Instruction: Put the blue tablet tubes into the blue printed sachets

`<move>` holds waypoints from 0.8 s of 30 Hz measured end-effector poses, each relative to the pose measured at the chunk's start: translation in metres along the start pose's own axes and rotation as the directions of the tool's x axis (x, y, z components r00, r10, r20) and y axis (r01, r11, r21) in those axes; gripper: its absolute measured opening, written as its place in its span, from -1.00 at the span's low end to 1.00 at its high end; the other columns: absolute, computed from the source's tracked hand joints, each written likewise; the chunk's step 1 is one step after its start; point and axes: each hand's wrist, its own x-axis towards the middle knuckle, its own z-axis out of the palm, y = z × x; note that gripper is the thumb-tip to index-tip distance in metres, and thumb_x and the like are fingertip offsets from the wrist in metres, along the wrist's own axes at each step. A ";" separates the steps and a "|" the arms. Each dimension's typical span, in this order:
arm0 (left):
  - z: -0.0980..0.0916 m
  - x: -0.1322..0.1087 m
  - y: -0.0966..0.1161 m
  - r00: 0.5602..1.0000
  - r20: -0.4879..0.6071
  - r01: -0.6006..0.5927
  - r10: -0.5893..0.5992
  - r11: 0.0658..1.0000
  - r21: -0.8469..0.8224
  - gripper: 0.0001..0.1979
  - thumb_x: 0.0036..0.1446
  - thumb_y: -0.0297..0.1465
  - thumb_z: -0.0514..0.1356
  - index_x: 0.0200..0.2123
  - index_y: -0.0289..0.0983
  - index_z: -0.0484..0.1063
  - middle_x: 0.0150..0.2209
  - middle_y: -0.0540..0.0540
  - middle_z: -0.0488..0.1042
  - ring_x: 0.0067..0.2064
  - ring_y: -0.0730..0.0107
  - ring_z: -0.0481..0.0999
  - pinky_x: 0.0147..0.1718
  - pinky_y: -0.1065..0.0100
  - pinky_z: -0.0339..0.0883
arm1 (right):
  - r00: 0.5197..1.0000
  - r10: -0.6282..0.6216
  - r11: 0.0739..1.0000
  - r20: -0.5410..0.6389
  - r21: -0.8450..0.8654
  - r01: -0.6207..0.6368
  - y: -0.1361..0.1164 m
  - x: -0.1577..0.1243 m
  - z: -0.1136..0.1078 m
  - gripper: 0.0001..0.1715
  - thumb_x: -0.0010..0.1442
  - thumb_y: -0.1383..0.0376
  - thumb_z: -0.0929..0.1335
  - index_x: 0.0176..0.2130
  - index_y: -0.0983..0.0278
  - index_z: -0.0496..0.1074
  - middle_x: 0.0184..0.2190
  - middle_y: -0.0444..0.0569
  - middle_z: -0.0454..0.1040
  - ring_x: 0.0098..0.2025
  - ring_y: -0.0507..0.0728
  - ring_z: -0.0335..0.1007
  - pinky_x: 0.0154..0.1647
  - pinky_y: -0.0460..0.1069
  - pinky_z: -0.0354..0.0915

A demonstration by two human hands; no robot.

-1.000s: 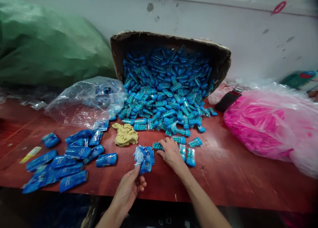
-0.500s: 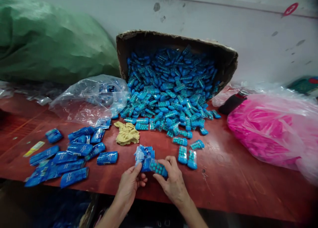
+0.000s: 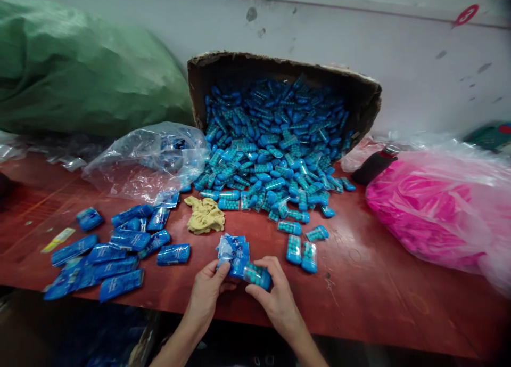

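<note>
My left hand point(image 3: 208, 295) pinches a small stack of clear blue-printed sleeves point(image 3: 232, 252) near the table's front edge. My right hand point(image 3: 277, 298) grips a small blue case of teal beads point(image 3: 257, 275) and holds it against the lower end of that stack. Two more such blue cases point(image 3: 302, 251) lie just right of my hands. Behind them a tipped cardboard box point(image 3: 279, 71) spills a big heap of the same blue cases point(image 3: 271, 148) onto the red table point(image 3: 379, 298).
Several filled blue packets point(image 3: 115, 250) lie at the front left. A clear plastic bag point(image 3: 147, 162) and a yellow cloth point(image 3: 204, 215) sit mid-table. A green sack point(image 3: 80, 68) is at the back left, a pink-filled bag point(image 3: 435, 207) at right, and a dark bottle point(image 3: 373, 164) beside it.
My right hand picked a blue case from the table near the heap and drew it back to the sleeves in my left hand. The case now sits tighter against the stack.
</note>
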 end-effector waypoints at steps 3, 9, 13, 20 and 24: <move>0.001 0.000 0.000 0.994 0.046 0.098 -0.095 0.992 -0.079 -0.75 -0.15 -0.27 0.27 -0.44 -0.33 0.40 -0.55 -0.05 0.51 -0.52 0.42 0.47 -0.54 0.41 0.35 | 0.998 -0.061 0.998 -0.035 -0.036 0.059 0.006 -0.003 0.007 -0.58 0.01 0.49 0.33 -0.11 0.21 0.27 -0.18 -0.04 0.21 -0.14 0.11 0.27 -0.12 -0.03 0.25; -0.001 0.000 0.001 1.000 0.000 0.013 -0.013 1.000 0.011 -0.77 -0.20 -0.31 0.31 -0.49 -0.35 0.41 -0.58 -0.01 0.48 -0.56 0.50 0.41 -0.57 0.46 0.31 | 0.997 -0.062 0.997 -0.053 0.040 0.064 0.015 -0.008 0.010 -0.57 -0.03 0.49 0.37 -0.14 0.19 0.28 -0.19 -0.05 0.22 -0.12 0.11 0.27 -0.08 -0.03 0.25; 0.007 -0.002 0.000 0.994 0.060 0.102 -0.093 0.979 -0.177 -0.75 -0.18 -0.30 0.30 -0.42 -0.31 0.40 -0.52 -0.02 0.52 -0.50 0.42 0.46 -0.48 0.38 0.36 | 0.985 -0.136 0.990 -0.105 -0.053 0.131 0.021 -0.011 0.018 -0.61 0.05 0.45 0.32 -0.09 0.21 0.27 -0.19 0.00 0.22 -0.15 0.13 0.29 -0.13 -0.01 0.29; 0.018 -0.006 -0.002 0.976 0.089 0.215 -0.200 0.947 -0.239 -0.83 -0.15 -0.39 0.29 -0.46 -0.36 0.42 -0.54 -0.06 0.53 -0.52 0.45 0.47 -0.50 0.44 0.33 | 0.986 -0.114 0.992 -0.120 -0.064 0.107 0.014 -0.025 0.033 -0.55 0.13 0.38 0.26 0.04 0.16 0.24 -0.09 0.06 0.22 -0.08 0.17 0.27 -0.10 0.04 0.29; 0.011 -0.004 0.004 0.970 0.127 0.229 -0.205 0.948 -0.220 -0.87 -0.12 -0.41 0.28 -0.47 -0.34 0.42 -0.50 -0.06 0.55 -0.48 0.41 0.50 -0.44 0.40 0.36 | 0.997 0.038 0.961 0.074 0.271 -0.056 0.001 -0.024 0.020 -0.59 0.21 0.34 0.20 0.04 0.09 0.26 0.03 -0.02 0.22 0.07 0.15 0.16 0.10 0.06 0.12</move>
